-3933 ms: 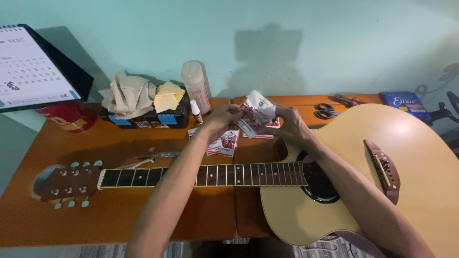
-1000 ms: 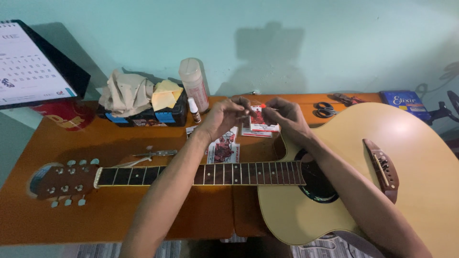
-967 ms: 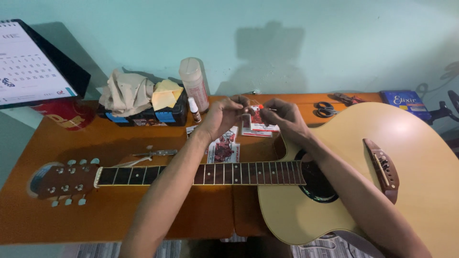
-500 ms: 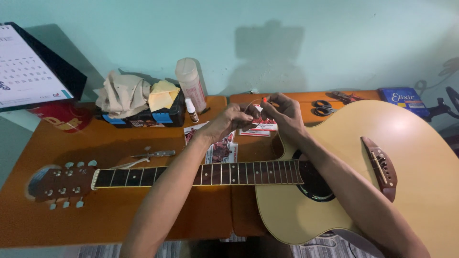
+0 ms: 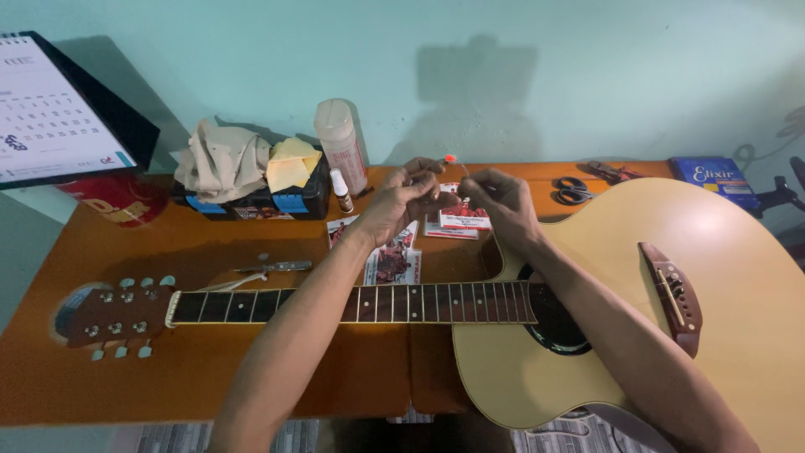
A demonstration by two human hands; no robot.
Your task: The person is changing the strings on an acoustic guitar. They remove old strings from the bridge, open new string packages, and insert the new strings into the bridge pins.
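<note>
An acoustic guitar (image 5: 721,285) lies across the wooden table, its neck (image 5: 352,304) running left to the headstock (image 5: 113,315). No strings show on the neck. Above the neck, near the table's back, my left hand (image 5: 402,201) and my right hand (image 5: 503,205) are raised close together. Between them they pinch a thin guitar string with a small red ball end (image 5: 450,158) sticking up above my left fingers. Red and white string packets (image 5: 394,256) lie on the table under my hands, and another packet (image 5: 459,220) lies just behind them.
At the back left stand a calendar (image 5: 50,109), a red tin (image 5: 117,200), a black box with cloths (image 5: 251,180), a white bottle (image 5: 340,143) and a small dropper bottle (image 5: 340,191). Scissors (image 5: 574,189), pliers (image 5: 612,172) and a blue string box (image 5: 713,178) lie back right. A tool (image 5: 272,267) rests by the neck.
My hands crumpled and put down a packet, then came together. The thin string with its red ball end now stands up between my fingers.
</note>
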